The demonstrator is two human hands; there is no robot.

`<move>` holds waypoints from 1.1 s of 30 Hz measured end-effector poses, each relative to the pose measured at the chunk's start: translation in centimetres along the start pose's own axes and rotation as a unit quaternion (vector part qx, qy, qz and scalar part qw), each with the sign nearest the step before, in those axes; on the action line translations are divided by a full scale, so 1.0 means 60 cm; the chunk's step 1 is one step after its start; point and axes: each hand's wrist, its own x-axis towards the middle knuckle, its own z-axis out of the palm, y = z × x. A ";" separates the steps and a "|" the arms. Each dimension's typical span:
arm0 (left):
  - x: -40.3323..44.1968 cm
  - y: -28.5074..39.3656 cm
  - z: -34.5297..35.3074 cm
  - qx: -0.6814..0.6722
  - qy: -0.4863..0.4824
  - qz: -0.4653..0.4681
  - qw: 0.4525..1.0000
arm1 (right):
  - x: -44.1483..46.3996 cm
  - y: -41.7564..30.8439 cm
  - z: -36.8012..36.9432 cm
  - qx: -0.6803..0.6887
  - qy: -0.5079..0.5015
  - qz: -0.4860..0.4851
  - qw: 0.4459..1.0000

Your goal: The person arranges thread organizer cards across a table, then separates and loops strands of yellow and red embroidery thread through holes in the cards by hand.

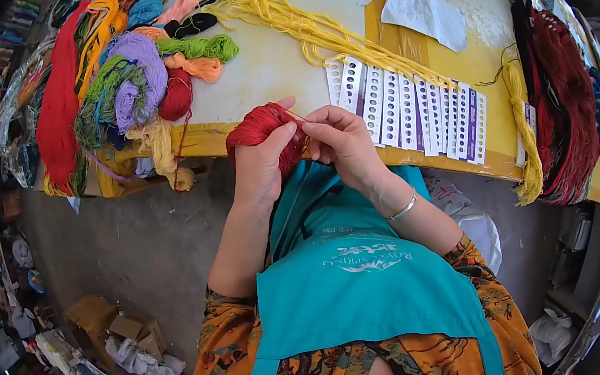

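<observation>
A thick bundle of red thread [261, 123] is held at the table's front edge, with my left hand [266, 158] wrapped round it, thumb on top. Just to the right, my right hand [339, 136] is closed in a pinch near the left thumb. A thin light-coloured strand or stick runs between the two hands; its exact nature is too small to tell. Beside the right hand, several punched colour cards [404, 111] lie fanned out. Long yellow yarn [326, 33] stretches across the table behind them. My right wrist bears a bracelet.
Mixed skeins [140, 72] and long red yarn [64, 96] lie at the left of the table [208, 137]. A crumpled paper [425, 13] is at the back right. Yellow [523, 126] and dark red skeins [564, 95] hang over the right edge. Boxes [138, 331] stand on the floor.
</observation>
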 end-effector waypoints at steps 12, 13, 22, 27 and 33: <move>-0.005 -0.001 -0.002 0.010 -0.020 0.002 1.000 | -0.006 0.001 0.000 0.013 0.014 0.008 1.000; -0.005 0.000 -0.003 0.010 -0.020 0.002 1.000 | -0.007 0.002 -0.001 0.012 0.015 0.003 1.000; -0.006 -0.004 -0.003 0.033 -0.029 0.013 0.999 | -0.015 -0.003 0.005 -0.002 0.016 -0.009 1.000; -0.010 -0.003 0.002 0.030 -0.028 0.012 0.999 | -0.015 0.002 0.002 0.016 0.028 -0.010 0.999; -0.009 -0.006 0.001 0.035 -0.023 0.021 0.999 | -0.015 0.004 -0.003 0.016 0.020 -0.010 1.000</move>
